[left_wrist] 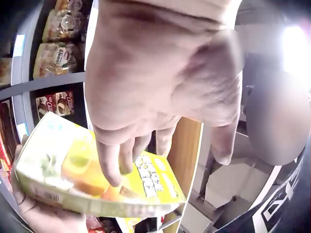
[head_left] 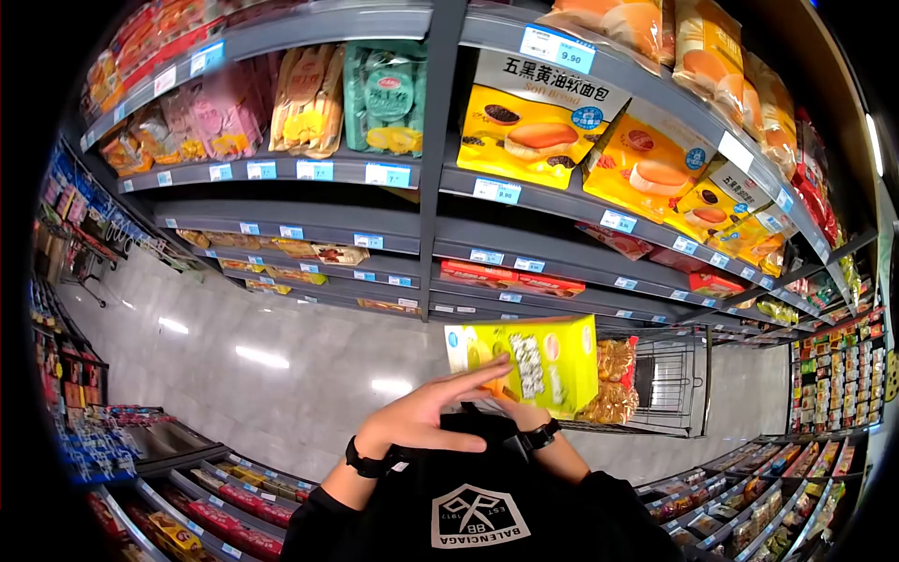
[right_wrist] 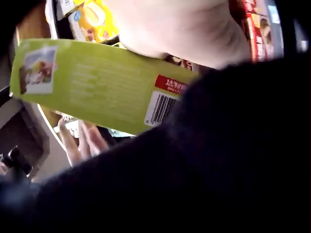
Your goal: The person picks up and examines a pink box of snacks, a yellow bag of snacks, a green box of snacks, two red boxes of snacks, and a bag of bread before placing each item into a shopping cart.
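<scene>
Green box (head_left: 552, 370) sits in the grip of the right hand (head_left: 523, 414), left of brown snack packs (head_left: 613, 373), long axis crosswise; from the left hand (head_left: 426, 417), grip wide, fingers straight, it lies forward-right, contact undetermined

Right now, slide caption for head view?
Left hand over yellow-green box gripped by right hand, shelves of packaged bread beyond.

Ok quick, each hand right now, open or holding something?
Left hand: open, fingers spread near the yellow-green box; contact can't be told.
Right hand: holding that box.
</scene>
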Tool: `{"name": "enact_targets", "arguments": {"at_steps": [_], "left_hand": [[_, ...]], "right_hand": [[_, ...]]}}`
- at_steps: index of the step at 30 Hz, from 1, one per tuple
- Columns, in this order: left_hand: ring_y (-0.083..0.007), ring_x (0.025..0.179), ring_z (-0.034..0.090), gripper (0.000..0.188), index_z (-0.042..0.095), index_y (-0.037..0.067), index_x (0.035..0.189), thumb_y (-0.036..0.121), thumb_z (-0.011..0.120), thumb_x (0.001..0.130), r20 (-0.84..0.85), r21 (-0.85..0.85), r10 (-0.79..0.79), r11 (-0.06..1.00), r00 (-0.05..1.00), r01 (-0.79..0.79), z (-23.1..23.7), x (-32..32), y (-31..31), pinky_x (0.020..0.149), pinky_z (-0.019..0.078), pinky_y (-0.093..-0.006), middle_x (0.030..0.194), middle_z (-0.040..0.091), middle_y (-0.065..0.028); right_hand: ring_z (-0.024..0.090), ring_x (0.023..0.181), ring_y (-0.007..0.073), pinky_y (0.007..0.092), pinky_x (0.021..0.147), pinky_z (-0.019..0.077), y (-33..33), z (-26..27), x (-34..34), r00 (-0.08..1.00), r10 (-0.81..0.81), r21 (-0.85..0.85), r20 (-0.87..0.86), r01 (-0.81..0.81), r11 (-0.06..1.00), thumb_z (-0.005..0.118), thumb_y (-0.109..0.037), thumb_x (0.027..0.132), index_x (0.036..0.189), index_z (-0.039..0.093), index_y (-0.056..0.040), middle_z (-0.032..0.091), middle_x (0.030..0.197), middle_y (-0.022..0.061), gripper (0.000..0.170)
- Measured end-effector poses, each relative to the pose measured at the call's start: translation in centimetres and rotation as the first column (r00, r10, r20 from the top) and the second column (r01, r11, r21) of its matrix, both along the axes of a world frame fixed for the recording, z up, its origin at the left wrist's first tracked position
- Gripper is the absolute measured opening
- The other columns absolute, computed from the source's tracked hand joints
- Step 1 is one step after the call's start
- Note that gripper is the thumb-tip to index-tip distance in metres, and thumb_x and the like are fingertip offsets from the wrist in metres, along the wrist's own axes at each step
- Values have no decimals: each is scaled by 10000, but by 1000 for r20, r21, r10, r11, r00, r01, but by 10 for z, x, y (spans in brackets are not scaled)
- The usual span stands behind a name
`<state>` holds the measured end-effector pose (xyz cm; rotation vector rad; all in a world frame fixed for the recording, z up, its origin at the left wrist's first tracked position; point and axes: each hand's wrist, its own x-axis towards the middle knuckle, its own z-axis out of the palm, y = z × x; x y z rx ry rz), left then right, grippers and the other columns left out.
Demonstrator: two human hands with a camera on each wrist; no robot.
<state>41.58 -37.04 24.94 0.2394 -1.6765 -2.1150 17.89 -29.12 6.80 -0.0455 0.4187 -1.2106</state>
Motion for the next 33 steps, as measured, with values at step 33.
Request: {"name": "enact_targets", "arguments": {"at_steps": [33], "left_hand": [[-254,1232,588,545,443,48,1429,297,646,988,225,487,162,835,961,-255,-131,-170,-195,1000,509,-421,1392,563,-115]], "right_hand": [[626,1073,267,354,828,516,-151,19,-150,-380,-355,-518,-854,685,513,666,-184,941,1189,599,8,607,1103,147,320]]}}
